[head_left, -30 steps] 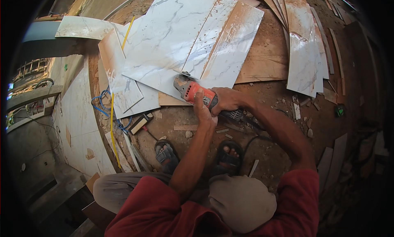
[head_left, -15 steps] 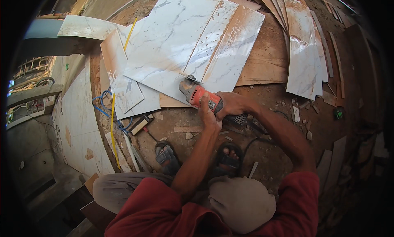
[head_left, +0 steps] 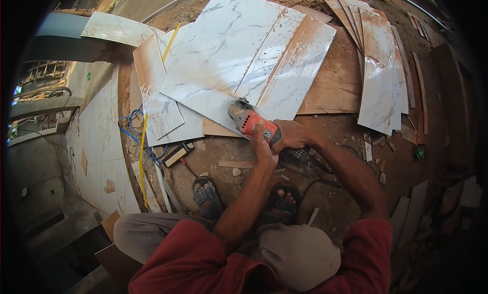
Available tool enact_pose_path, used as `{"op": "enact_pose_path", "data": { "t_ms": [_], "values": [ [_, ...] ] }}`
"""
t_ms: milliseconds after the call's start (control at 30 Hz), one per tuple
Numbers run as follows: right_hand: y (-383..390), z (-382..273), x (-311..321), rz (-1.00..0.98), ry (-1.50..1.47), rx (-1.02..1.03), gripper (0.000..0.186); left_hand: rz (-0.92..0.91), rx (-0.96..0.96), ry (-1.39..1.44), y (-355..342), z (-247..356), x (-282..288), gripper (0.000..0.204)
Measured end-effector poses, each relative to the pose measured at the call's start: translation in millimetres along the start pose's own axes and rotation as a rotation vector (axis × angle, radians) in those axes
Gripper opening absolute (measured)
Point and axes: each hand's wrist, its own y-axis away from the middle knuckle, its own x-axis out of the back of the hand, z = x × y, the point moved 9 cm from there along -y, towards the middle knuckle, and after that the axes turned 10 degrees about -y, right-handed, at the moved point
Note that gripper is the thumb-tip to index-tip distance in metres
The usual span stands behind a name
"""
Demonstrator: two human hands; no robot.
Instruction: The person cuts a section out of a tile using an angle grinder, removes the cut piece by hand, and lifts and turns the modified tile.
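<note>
Both my hands hold a red and grey angle grinder [head_left: 250,122] over a large white marbled tile [head_left: 213,55]. My left hand [head_left: 261,143] is closed round the middle of its body. Behind it, my right hand [head_left: 290,135] is wrapped round the rear part. The grinder's thin disc [head_left: 247,102] meets the tile near its front edge, at the lower end of a dark line across the surface. A second, brown dusty line runs beside it to the right. Reddish-brown dust streaks away from the disc to the upper left.
More marbled tiles [head_left: 378,75] lean in a stack at the right. A yellow measuring tape [head_left: 144,151] lies at the left near a blue cord [head_left: 133,122] and a black-framed block [head_left: 178,154]. The grinder's black cable [head_left: 325,181] loops past my sandalled feet. Rubble litters the ground.
The grinder has shifted slightly right and down in the picture, while the tiles have also shifted a little as the view moved. Both hands keep their grip.
</note>
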Motion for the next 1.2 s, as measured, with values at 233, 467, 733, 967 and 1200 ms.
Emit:
{"op": "enact_pose_path", "data": {
  "t_ms": [233, 467, 733, 967, 1200],
  "values": [
    [-21, 5, -6, -0.028, -0.038, 0.031, 0.060, 0.005, -0.029, -0.029, -12, 12, 5, 0.036],
    [-26, 2, -3, 0.038, -0.021, 0.026, 0.062, -0.002, -0.033, -0.043, -16, 22, 6, 0.036],
    [-30, -6, -6, -0.027, -0.011, 0.012, 0.064, -0.046, -0.037, -0.012, -27, 22, 10, 0.035],
    [-16, 9, -4, 0.006, -0.044, 0.012, 0.066, -0.041, -0.011, -0.025, -13, 8, 4, 0.037],
    [-1, 1, -6, -0.012, -0.038, 0.028, 0.065, 0.001, -0.011, -0.073, -4, 1, 6, 0.037]
  ]
}}
